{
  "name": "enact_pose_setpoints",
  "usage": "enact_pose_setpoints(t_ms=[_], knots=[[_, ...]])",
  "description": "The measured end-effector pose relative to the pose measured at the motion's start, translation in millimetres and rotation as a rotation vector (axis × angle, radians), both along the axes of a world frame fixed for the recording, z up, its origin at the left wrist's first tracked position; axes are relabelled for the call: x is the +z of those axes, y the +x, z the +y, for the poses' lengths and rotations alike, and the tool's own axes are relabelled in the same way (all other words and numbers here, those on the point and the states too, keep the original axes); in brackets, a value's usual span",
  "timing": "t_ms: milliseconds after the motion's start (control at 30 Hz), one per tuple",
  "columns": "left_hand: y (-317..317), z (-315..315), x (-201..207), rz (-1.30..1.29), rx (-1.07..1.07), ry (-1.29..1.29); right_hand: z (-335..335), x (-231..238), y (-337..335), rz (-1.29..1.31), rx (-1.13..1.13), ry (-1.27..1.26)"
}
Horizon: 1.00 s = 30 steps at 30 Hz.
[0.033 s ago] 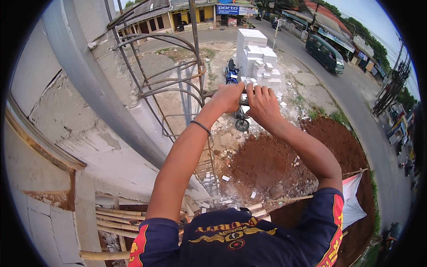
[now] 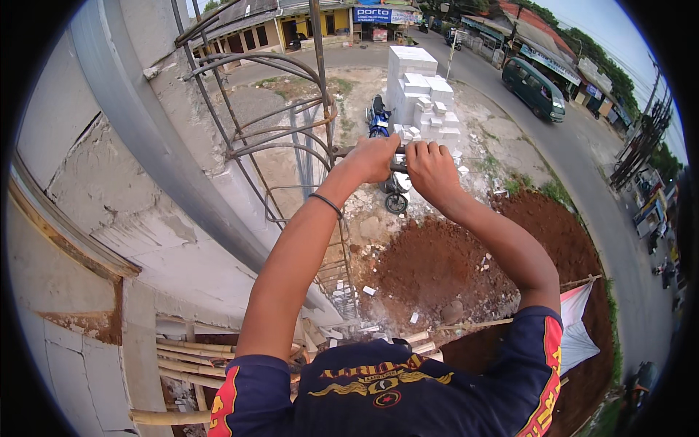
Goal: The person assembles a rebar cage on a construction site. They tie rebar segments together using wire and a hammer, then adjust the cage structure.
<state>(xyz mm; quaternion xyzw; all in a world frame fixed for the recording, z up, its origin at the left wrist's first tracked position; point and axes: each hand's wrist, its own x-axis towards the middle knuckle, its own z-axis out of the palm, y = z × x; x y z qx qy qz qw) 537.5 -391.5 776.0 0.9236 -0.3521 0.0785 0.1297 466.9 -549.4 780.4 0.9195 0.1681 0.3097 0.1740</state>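
Observation:
Both hands are closed on a dark metal tool (image 2: 399, 167) with two bar-like handles, held in front of me. My left hand (image 2: 373, 159) grips it closest to the rebar cage, a black band around that wrist. To its right, my right hand (image 2: 434, 172) wraps its fingers over the handles. One end of the tool meets a vertical bar of the rebar cage (image 2: 320, 73); the fingers partly cover the tool, so its exact kind is unclear. Curved stirrups (image 2: 280, 148) cross the cage's upright bars, left of my hands.
Left of the cage stands a block wall (image 2: 167, 233) with a grey curved-looking metal channel (image 2: 156, 138). Far below are bamboo poles (image 2: 193, 368), red soil (image 2: 426, 262), a motorcycle (image 2: 395, 202) and stacked white blocks (image 2: 413, 65). A green van (image 2: 534, 89) is on the road.
The van has shifted slightly to the right along the road. My right hand's fingers have curled slightly tighter over the tool.

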Motion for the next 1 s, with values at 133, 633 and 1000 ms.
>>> enact_pose_setpoints(t_ms=[133, 633, 1000], knots=[[-1, 4, -6, -0.275, -0.074, -0.066, -5, 7, 26, 0.458, 0.003, 0.263], [-10, 3, -35, -0.544, -0.008, 0.012, -23, 12, 44, 0.938, 0.119, 0.588], [18, 3, 1, -0.149, -0.056, -0.066, -10, -1, 41, -0.083, 0.087, 0.060]])
